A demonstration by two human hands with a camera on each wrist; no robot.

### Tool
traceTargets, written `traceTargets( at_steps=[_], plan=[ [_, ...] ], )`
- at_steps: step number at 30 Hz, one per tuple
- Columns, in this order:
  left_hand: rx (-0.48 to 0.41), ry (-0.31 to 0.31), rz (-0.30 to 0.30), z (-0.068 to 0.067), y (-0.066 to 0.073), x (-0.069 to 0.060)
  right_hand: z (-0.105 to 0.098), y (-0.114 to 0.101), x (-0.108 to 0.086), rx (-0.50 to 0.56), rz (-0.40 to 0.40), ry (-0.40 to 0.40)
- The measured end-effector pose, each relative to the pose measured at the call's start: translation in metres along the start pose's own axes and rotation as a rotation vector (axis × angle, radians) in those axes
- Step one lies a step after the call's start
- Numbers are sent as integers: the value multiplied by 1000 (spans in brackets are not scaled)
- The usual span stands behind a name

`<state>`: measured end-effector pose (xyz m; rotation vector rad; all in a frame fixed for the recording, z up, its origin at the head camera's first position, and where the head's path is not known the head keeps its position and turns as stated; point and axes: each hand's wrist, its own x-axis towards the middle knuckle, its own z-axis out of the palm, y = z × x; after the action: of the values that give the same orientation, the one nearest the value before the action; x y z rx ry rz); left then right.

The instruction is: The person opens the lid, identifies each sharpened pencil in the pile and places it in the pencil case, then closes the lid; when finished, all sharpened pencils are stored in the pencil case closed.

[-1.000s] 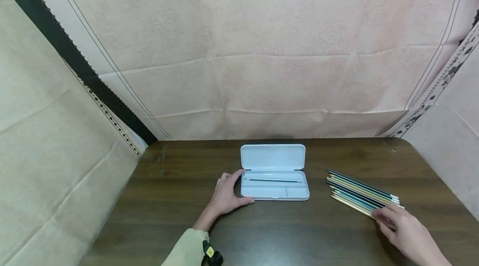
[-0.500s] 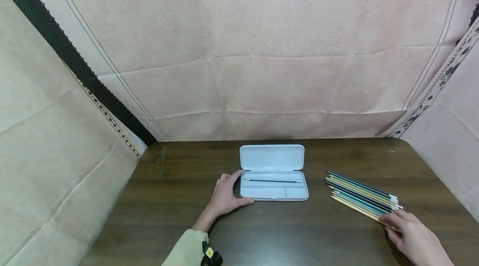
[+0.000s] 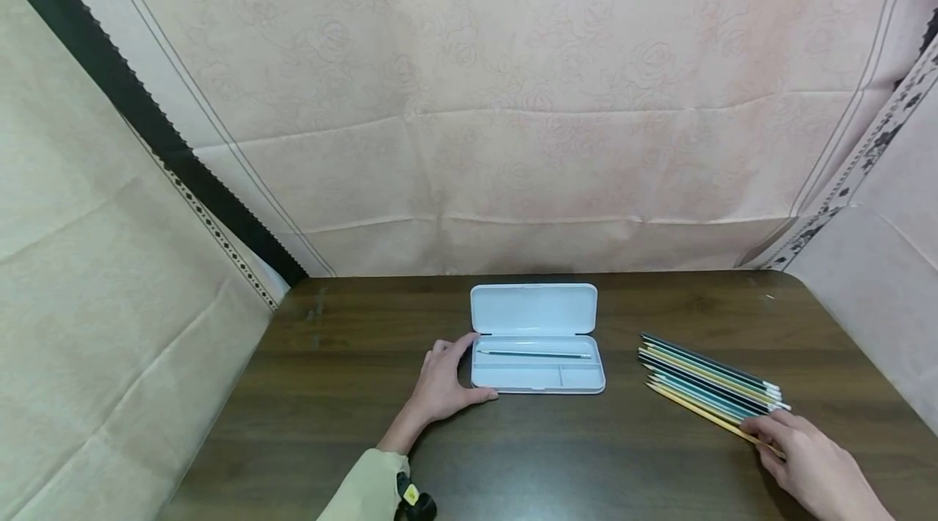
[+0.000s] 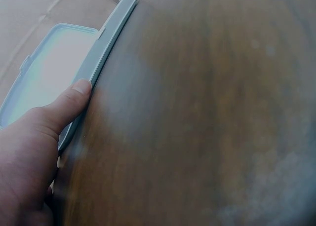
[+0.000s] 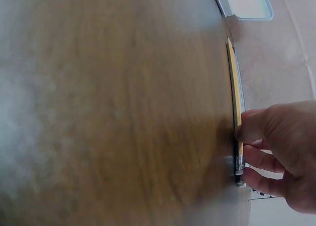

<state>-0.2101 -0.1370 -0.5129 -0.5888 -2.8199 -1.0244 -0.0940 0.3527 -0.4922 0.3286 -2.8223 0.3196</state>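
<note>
Left hand (image 3: 440, 387): thumb and finger spread, gripping the open pencil case (image 3: 533, 309) at its left end.
Right hand (image 3: 817, 462): thumb and fingertips pinch the yellow pencil (image 3: 699, 411) near its eraser end.
Pencil position: near side of the pencil row (image 3: 711, 374), right of the case.
Obscured: left fingers, left wrist view; pencil count.

The case (image 3: 538, 309) is pale blue, the pencils (image 3: 714, 387) yellow, teal, black.
</note>
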Motion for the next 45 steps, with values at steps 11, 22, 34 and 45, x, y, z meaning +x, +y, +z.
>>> traceTargets(
  at_steps=[11, 22, 34, 45],
  plan=[
    [2, -13, -23, 0, 0, 0, -5, -4, 3, 40, 57, -89],
    [3, -6, -19, 0, 0, 1, -3, -9, 7, 35, -12, 18],
    [3, -7, -18, 1, 0, 0, 6, -32, 41, 86, -217, 177],
    [4, -16, -26, 0, 1, 0, 14, -62, 79, 85, -284, 143]
  ],
)
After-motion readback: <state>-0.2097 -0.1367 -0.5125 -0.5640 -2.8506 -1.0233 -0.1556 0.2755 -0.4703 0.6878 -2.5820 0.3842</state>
